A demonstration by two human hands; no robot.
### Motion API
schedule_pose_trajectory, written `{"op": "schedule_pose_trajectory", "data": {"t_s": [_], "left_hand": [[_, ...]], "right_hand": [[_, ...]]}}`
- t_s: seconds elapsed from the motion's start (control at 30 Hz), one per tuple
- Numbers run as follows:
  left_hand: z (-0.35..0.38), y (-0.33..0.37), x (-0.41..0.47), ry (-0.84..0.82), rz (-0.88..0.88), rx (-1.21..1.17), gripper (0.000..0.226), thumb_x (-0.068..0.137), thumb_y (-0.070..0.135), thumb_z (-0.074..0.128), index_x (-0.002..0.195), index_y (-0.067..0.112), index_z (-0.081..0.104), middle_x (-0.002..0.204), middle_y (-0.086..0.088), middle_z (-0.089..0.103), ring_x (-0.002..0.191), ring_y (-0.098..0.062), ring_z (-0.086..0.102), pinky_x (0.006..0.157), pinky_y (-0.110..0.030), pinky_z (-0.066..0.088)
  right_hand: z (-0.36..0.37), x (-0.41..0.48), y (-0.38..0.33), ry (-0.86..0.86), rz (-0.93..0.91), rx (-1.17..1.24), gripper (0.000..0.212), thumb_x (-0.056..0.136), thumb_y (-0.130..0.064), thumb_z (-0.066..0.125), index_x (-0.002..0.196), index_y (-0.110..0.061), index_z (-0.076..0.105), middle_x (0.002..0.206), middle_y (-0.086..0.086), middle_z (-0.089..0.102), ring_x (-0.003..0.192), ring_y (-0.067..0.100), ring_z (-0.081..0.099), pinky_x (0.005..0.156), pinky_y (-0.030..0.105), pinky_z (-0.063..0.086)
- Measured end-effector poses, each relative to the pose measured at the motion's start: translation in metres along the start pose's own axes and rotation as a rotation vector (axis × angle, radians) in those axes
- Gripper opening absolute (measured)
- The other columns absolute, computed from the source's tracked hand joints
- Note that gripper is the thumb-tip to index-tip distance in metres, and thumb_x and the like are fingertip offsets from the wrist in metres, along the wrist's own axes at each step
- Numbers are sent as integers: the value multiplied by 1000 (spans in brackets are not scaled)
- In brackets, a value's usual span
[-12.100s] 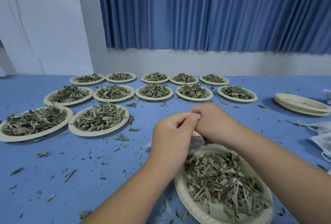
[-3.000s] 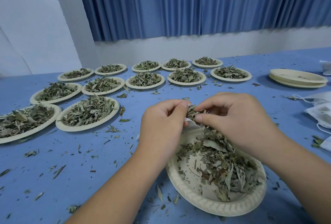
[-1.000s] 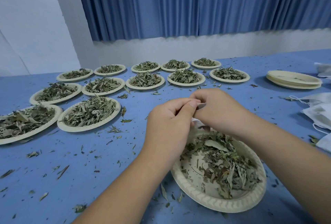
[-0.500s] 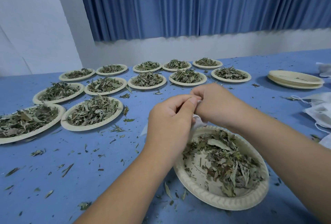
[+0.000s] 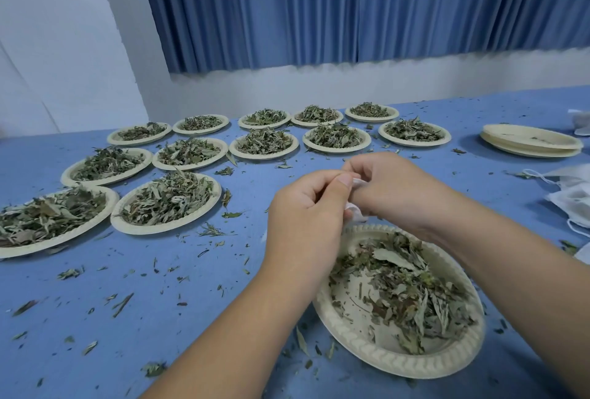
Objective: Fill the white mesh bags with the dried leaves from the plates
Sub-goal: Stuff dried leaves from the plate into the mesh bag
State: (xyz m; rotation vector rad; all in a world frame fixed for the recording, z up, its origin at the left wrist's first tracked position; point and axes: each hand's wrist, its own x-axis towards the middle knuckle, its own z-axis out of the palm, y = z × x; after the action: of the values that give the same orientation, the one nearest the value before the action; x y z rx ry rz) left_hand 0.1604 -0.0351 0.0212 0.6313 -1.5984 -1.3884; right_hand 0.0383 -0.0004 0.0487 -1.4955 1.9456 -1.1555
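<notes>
Left grip [image 5: 306, 207] and right grip [image 5: 394, 189] sit close together, fingers curled, pinching.

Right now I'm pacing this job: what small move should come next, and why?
Probably the right hand drops to the plate for a pinch of leaves while the left hand holds the bag: both hands pinch the bag, and the plate below holds plenty.

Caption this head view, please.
Left hand and right hand hold a white mesh bag beside a plate of dried leaves.
</notes>
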Motion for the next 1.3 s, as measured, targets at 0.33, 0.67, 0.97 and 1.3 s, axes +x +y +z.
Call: {"op": "schedule_pose_trajectory", "data": {"t_s": [0.33,0.67,0.97,1.3], "left_hand": [[-6,-4,4,9,22,61,25,96,17,56,78,16,74,55,10,60,56,-12,52,67,-47,56],[-20,-5,15,206,270,306,24,96,24,58,78,33,71,65,4,64,59,-3,53,55,-18,42],[-31,-10,22,260,303,430,21,96,28,56,81,37,68,72,7,65,65,-10,57,57,-18,41],[-27,-12,19,211,281,482,23,96,24,57,80,38,65,76,18,65,63,3,56,57,-7,40]], "right_hand": [[-14,-13,19,-34,-17,-53,31,74,-51,69,79,-22,62,59,-11,57,46,4,48,47,21,38],[-57,-54,27,-575,32,-614,98,22,-92,63,111,-74,28,112,-43,30,100,-15,43,91,30,45],[-29,-59,22,-511,-64,-768,82,58,-65,76,130,-53,39,111,-29,32,104,-2,43,88,28,44],[-28,-61,18,-434,-157,-717,59,63,-61,76,117,-53,53,107,-29,37,89,-21,33,73,21,39]]}}
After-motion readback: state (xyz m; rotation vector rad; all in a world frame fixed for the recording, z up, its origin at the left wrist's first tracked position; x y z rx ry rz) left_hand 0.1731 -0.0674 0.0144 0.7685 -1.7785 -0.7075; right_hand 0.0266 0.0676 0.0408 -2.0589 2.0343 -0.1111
